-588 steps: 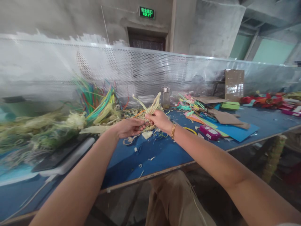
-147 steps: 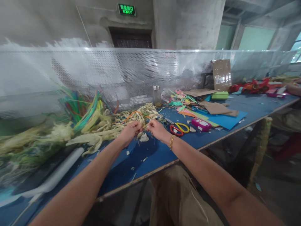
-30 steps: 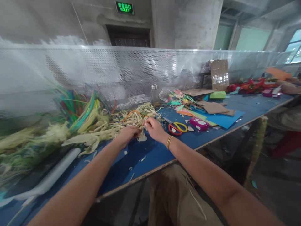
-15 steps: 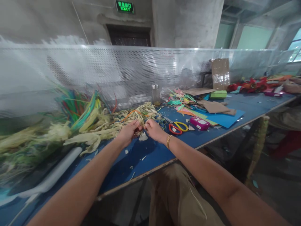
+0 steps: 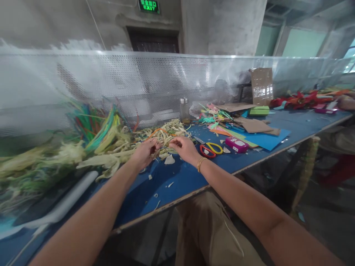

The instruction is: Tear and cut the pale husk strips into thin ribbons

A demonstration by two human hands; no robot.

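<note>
My left hand (image 5: 146, 151) is closed, thumb and fingers pinched together at the front of a heap of pale, husk-like strips (image 5: 177, 127). Just to its right, my right hand (image 5: 185, 148) pinches with thumb and forefinger, a gold bracelet on the wrist. Thin pale strands lie between and behind the fingertips. Whatever is in either pinch is too small to make out. A white scrap (image 5: 169, 159) lies on the blue tabletop (image 5: 177, 181) below the hands. Scissors (image 5: 211, 149) with red and yellow handles rest beside my right hand.
To the left are yellowish husks (image 5: 69, 153) and a bundle of coloured strips (image 5: 95, 125). Right of the hands sit a purple box (image 5: 236, 144), blue paper (image 5: 273, 139) and cardboard pieces (image 5: 253, 125). A bottle (image 5: 184, 110) stands before the perforated screen (image 5: 161, 81).
My hands have moved apart: the left shifted left and slightly down, while the right's fingers loosened a little and lifted. The view has shifted slightly.
</note>
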